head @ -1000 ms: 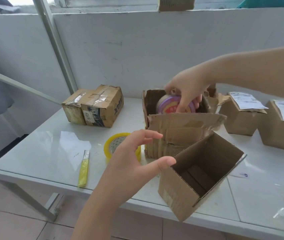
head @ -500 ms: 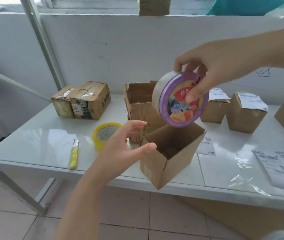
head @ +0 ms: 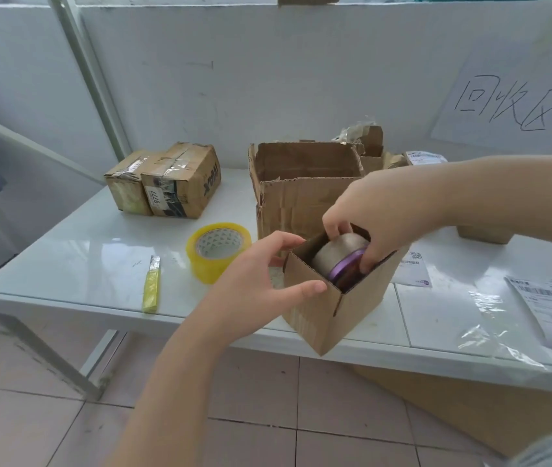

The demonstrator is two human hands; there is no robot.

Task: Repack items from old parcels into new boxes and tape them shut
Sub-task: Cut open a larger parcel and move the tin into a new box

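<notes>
A round tin with a purple rim (head: 340, 256) sits on its edge inside a small open cardboard box (head: 332, 308) at the table's front edge. My right hand (head: 374, 214) reaches into the box from above and grips the tin. My left hand (head: 261, 281) holds the box's left wall, thumb on the near side and fingers at the rim. Behind it stands a torn, open old parcel (head: 301, 190). A yellow roll of tape (head: 217, 249) lies left of the small box.
A yellow box cutter (head: 151, 286) lies near the front left edge of the white table (head: 82, 251). Two taped parcels (head: 166, 180) stand at the back left. More boxes and loose labels (head: 551, 298) with plastic film lie on the right.
My right hand has lifted the tin out of the old parcel, carried it forward and lowered it into the small box. My left hand has closed onto that box's left wall.
</notes>
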